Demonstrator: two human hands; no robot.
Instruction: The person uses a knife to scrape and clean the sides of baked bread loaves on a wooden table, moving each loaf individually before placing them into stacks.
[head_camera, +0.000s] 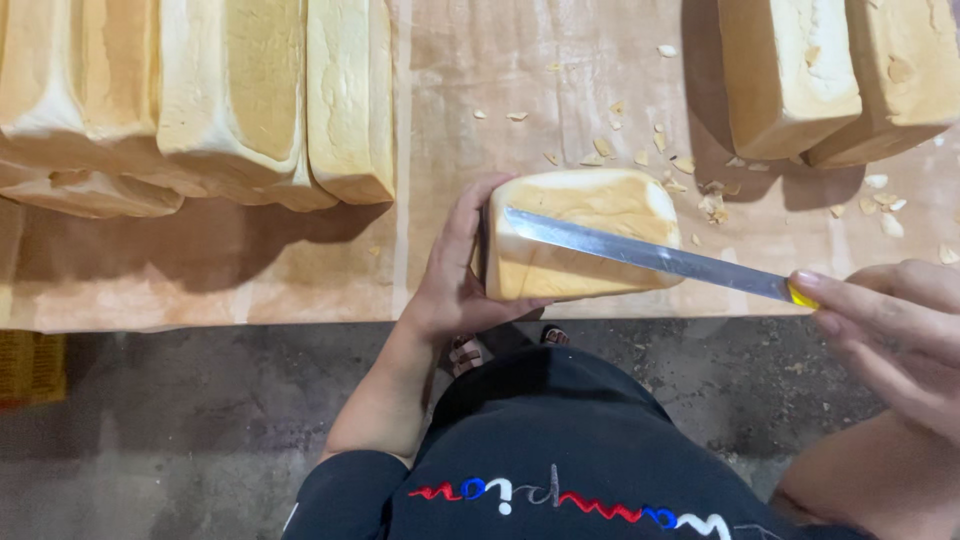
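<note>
Paper-covered table (300, 270): I count six loaves, one knife (640, 255). Left hand (455, 280) grips near loaf (580, 235); right hand (890, 320) clenches knife, blade pointing left across it.

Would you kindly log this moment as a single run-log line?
left hand: grips loaf end | right hand: holds knife, blade across loaf | surface: paper-covered table | nearby: crumbs

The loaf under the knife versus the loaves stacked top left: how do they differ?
The loaf under the knife lies alone at the table's near edge, gripped by the left hand, with the blade across it. The stacked loaves sit packed side by side, untouched and look longer. Both are pale, golden-crusted block bread.
</note>
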